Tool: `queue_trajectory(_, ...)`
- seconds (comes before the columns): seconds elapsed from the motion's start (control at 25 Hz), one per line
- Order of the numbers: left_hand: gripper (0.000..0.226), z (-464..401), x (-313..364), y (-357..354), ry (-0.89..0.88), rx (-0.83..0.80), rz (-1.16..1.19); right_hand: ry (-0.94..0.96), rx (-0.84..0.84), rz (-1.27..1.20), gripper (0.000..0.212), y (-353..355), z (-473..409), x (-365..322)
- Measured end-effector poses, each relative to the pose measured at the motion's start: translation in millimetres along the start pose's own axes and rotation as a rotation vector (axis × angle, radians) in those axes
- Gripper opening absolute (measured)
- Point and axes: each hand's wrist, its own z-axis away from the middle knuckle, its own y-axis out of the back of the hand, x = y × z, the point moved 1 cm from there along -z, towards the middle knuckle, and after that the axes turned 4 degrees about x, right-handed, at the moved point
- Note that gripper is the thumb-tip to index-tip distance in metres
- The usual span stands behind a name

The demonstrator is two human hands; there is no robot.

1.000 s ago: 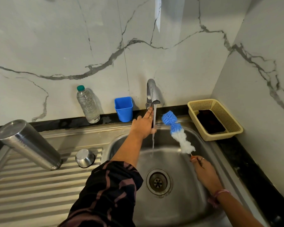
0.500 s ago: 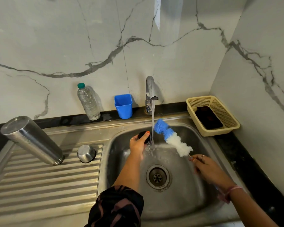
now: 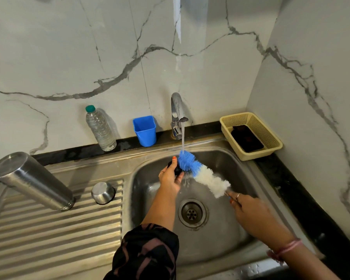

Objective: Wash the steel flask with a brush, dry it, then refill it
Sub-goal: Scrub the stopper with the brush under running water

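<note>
Here the steel flask (image 3: 33,181) lies left of both hands.

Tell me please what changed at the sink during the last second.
The left hand left the tap, came down and now holds a small black object under the stream. The right hand swung the bottle brush onto it. The steel flask and its steel cap stayed on the drainboard.
</note>
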Motion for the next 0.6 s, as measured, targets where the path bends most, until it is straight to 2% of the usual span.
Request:
queue_trajectory(0.12,0.052,7,-6,-2,0.032,-0.052,-0.023,-0.022,0.019,0.102,0.038,-3,-6,-13)
queue_trajectory(0.32,0.051,16,-6,0,-0.018,-0.051,-0.047,-0.032,0.011,0.153,0.034,-2,-18,-28)
queue_trajectory(0.6,0.050,12,0,4,-0.049,0.055,0.007,0.082,-0.012,0.294,0.041,7,19,-36)
